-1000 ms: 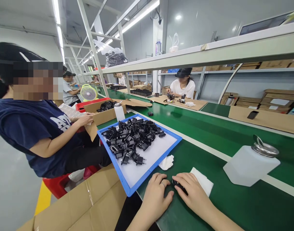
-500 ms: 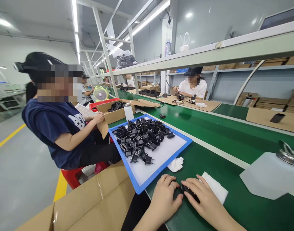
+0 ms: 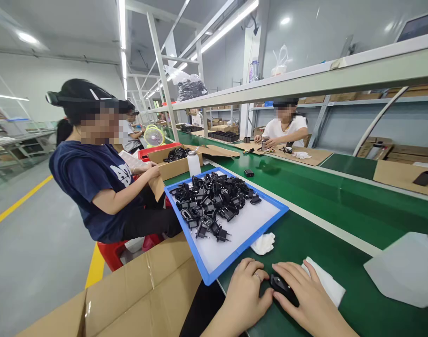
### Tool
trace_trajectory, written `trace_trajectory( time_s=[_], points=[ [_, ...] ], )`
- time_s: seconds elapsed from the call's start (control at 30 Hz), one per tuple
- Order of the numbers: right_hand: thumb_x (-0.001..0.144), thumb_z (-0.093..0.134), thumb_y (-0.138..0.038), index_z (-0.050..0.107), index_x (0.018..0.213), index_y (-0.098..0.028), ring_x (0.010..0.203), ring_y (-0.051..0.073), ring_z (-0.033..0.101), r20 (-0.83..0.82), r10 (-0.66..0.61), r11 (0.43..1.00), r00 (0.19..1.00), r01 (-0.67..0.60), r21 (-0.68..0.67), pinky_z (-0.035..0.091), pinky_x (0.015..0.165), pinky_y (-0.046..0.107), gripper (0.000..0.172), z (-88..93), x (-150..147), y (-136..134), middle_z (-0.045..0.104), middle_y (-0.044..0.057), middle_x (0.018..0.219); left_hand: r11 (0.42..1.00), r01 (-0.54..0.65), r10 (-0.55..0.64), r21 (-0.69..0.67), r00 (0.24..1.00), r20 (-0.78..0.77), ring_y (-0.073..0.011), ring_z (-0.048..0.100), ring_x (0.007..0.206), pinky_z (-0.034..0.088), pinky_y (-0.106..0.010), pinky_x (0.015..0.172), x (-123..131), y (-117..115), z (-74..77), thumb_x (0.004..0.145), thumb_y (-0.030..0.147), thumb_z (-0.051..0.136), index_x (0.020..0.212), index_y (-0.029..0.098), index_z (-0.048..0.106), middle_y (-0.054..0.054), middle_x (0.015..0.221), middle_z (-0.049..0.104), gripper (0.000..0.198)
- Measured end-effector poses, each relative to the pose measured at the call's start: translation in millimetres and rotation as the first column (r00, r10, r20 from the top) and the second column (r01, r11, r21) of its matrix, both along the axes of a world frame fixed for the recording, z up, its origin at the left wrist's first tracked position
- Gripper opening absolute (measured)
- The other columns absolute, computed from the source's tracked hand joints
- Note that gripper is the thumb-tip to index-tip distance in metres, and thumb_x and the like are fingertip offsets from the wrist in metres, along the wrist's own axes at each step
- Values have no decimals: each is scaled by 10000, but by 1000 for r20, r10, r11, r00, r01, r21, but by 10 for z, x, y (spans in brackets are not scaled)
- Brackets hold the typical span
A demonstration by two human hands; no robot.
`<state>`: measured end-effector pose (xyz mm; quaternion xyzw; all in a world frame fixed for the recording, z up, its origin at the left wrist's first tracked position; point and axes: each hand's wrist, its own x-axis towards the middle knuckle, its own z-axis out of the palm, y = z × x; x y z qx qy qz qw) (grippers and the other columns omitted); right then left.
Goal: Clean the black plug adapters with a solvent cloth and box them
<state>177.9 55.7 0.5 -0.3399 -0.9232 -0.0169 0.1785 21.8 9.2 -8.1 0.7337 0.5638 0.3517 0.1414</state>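
Along the green workbench (image 3: 301,234), left to right: one seated co-worker (image 3: 94,178) in a navy T-shirt, at a cardboard box (image 3: 175,171) of black parts. One white bottle (image 3: 193,164), upright, just behind the tray. One blue-rimmed tray (image 3: 247,242), bearing a loose heap of black two-pin plugs (image 3: 210,199). One crumpled tissue (image 3: 264,244), by the tray's right edge.

Left hand (image 3: 247,288): thumb and forefinger apart, nothing visible between them, tips by the casing's end (whether touching, cannot be told). Black plastic casing (image 3: 283,289): glossy, elongated, low over the bench, between the hands. Right hand (image 3: 305,285): closed about the casing, thumb on the near side, fingers on the far. Folded white wipe (image 3: 328,283), partly behind the right hand. One translucent bottle (image 3: 406,269), cut off by the frame.

Handling note, as judged: a light right-hand pinch along the sides suits best, left fingertips steadying the free end; working low limits a drop, and smooth plastic may slip if squeezed.
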Motion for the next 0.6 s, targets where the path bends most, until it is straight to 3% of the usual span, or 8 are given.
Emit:
trace_trajectory(
  time_s=[0.13,0.23,0.33,0.47,0.53,0.6],
  points=[
    [731,426,-318,538,898,-188,839,251,528,-1,-50,996,999,50,-73,347,750,550,239,36,-20,-40,584,86,903,1000,2,-2,1,1000,2,-195,443,925,400,-383,805,2,-7,40,646,164,492,818,185,548,-40,943,550,182],
    [732,433,-316,517,911,-196,833,233,532,-107,-82,990,991,68,-127,357,774,507,232,56,-16,-47,586,74,891,999,23,-24,22,999,33,-182,465,886,413,-367,773,-11,-20,71,662,155,484,802,176,537,-47,919,554,151],
    [722,439,-342,510,906,-214,820,217,537,-255,-187,963,949,126,-240,393,764,428,236,118,32,52,591,60,872,988,72,-89,137,989,119,-155,486,840,425,-332,735,-49,-62,79,685,131,458,773,177,520,-39,869,565,117],
    [676,461,-411,483,966,-203,875,220,521,-448,-436,860,781,214,-464,415,742,352,358,296,120,453,568,70,950,931,133,-203,341,963,179,-132,509,764,430,-297,687,-115,-118,10,679,89,445,759,178,501,-25,774,584,132],
    [658,456,-435,485,956,-175,880,219,518,-512,-529,815,677,239,-528,404,755,334,396,409,125,741,564,79,951,918,141,-219,371,960,176,-125,521,710,433,-277,643,-126,-113,-60,666,81,449,756,175,500,-20,729,590,140],
    [680,409,-437,510,894,-157,857,214,521,-482,-587,782,651,303,-545,398,747,320,366,512,80,1046,569,78,919,917,115,-201,382,960,194,-113,529,643,429,-254,591,-106,-87,-140,667,85,432,732,176,501,-11,673,591,132]
  ],
)
